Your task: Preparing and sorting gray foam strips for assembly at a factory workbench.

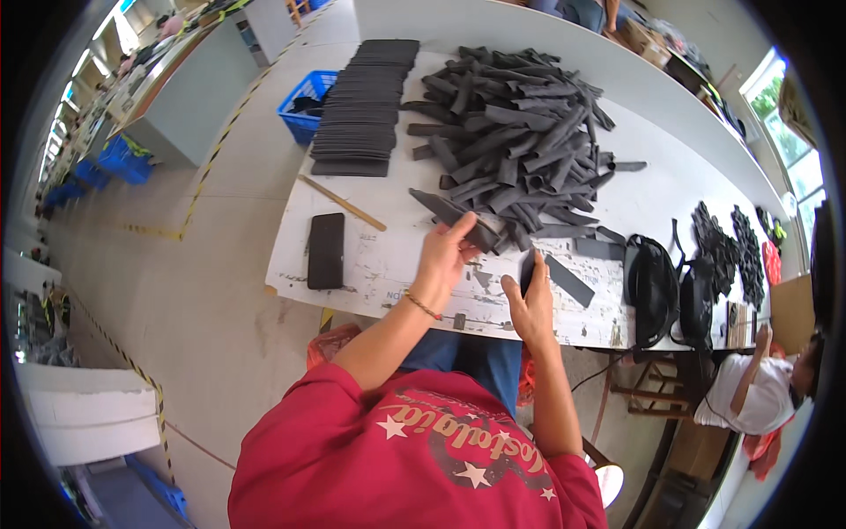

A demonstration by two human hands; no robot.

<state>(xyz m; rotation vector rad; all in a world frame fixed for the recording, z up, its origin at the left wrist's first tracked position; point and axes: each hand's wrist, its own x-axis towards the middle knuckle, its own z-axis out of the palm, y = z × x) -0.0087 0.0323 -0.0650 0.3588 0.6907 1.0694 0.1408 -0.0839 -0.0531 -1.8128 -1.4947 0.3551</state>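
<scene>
My left hand [448, 257] is closed on a dark grey fabric strip [445, 210], thumb on top, at the near side of a large heap of similar curled strips [520, 123]. Close by on its right, my right hand [532, 309] stands on edge at the tabletop, closed around a small dark fabric piece [528, 271]. Its fingertips are partly hidden behind that piece. A flat grey strip [571, 280] lies just right of this hand. Beyond my left hand, a neat overlapping row of flat dark strips [357, 115] runs to the far left.
On the white table [295, 256] lie a black phone [326, 251] and a wooden stick [344, 203]. A blue basket [301, 123] stands beyond the left edge. Black bundles [654, 295] lie to the right, near a seated person in white [760, 395]. A low partition [564, 40] borders the far side.
</scene>
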